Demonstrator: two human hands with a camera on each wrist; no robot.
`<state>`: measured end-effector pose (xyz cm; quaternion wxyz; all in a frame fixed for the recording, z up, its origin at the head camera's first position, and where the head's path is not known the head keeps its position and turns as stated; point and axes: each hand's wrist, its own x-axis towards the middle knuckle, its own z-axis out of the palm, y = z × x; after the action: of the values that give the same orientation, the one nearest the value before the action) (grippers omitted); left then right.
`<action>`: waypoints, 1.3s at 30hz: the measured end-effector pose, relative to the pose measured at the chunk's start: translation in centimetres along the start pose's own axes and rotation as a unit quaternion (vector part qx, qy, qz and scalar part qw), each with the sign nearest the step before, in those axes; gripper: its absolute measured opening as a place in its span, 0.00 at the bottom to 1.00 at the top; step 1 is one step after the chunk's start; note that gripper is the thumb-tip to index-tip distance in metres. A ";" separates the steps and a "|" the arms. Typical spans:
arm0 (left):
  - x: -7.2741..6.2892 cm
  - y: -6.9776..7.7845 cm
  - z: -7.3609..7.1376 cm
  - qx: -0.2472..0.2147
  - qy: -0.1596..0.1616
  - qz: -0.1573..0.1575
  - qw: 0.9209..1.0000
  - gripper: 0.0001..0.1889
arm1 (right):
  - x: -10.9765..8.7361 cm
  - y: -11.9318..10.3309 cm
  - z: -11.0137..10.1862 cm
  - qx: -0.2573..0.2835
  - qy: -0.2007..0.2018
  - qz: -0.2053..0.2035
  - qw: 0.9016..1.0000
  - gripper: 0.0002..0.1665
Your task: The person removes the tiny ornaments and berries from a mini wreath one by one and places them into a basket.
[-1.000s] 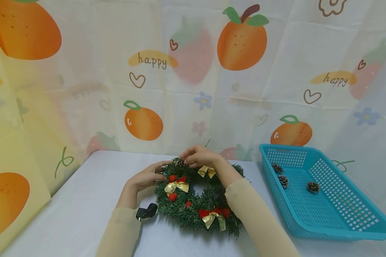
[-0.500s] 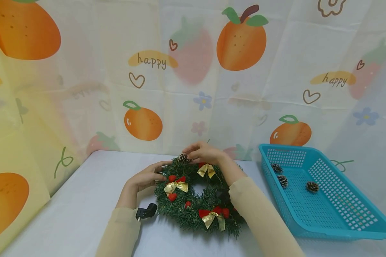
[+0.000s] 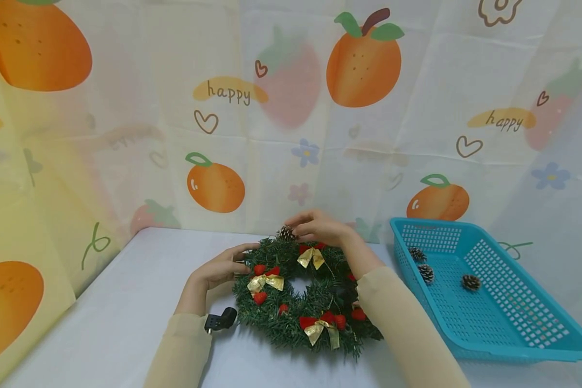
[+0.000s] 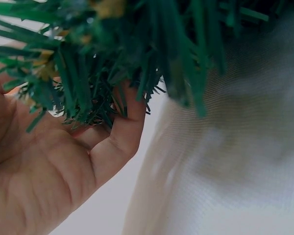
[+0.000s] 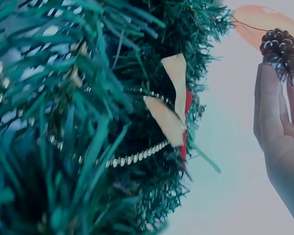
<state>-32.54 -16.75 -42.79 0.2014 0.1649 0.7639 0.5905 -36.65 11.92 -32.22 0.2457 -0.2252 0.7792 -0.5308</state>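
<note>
A green Christmas wreath (image 3: pixel 271 323) with gold bows, red berries and a bead string lies on the white table. My left hand (image 3: pixel 220 268) grips its left side; in the left wrist view that hand's fingers (image 4: pixel 122 132) curl into the green needles. At the wreath's far edge, my right hand (image 3: pixel 320 227) pinches a brown pine cone (image 3: pixel 286 233) with white-tipped scales. From the pine cone (image 5: pixel 279 49), a thin wire (image 5: pixel 250 26) runs to the wreath's needles in the right wrist view.
Right of the wreath stands a turquoise plastic basket (image 3: pixel 446 323) with 3 more pine cones (image 3: pixel 471 282) inside. A black wrist camera mount (image 3: pixel 221 319) sits by the left cuff. Behind the table hangs a fruit-print cloth (image 3: pixel 281 161).
My right hand has drawn the pine cone to the right and up, away from the left hand, along the wreath's far edge. The left hand has stayed in place.
</note>
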 end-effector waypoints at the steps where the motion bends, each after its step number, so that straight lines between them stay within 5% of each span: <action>1: 0.0 0.0 0.0 -0.001 0.002 -0.002 1.000 0.38 | -0.3 -0.1 -0.1 0.000 0.000 -0.001 1.000 0.25; 10: -0.1 -0.1 0.0 -0.002 0.002 0.001 1.000 0.38 | -1.3 0.9 -1.9 0.016 -0.008 -0.021 1.000 0.28; 17: -0.2 -0.1 0.1 -0.002 0.002 0.003 1.000 0.38 | 8.0 15.8 -12.2 0.061 -0.100 -0.116 0.986 0.30; 18: -0.2 -0.2 0.1 -0.001 0.003 0.003 1.000 0.38 | 7.9 16.1 -12.6 0.063 -0.095 -0.115 0.987 0.30; 20: -0.2 -0.1 0.1 0.001 0.005 0.003 1.000 0.38 | 5.0 13.2 -11.1 0.059 -0.068 -0.104 0.991 0.30; 25: -0.3 0.1 0.2 -0.001 0.006 0.002 1.000 0.38 | -5.1 0.7 -4.6 0.034 0.028 -0.021 0.999 0.30; 28: -0.4 0.1 0.2 -0.001 0.007 0.000 1.000 0.38 | -6.0 -0.4 -4.5 0.043 0.040 -0.013 0.998 0.30; 39: -0.3 0.0 0.0 0.004 0.006 0.001 1.000 0.38 | -6.9 0.9 -6.9 0.038 0.069 -0.020 0.997 0.29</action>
<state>-32.26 -16.91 -42.77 0.1957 0.1627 0.7675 0.5883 -35.65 21.44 -29.88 0.1891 -0.1943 0.7687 -0.5793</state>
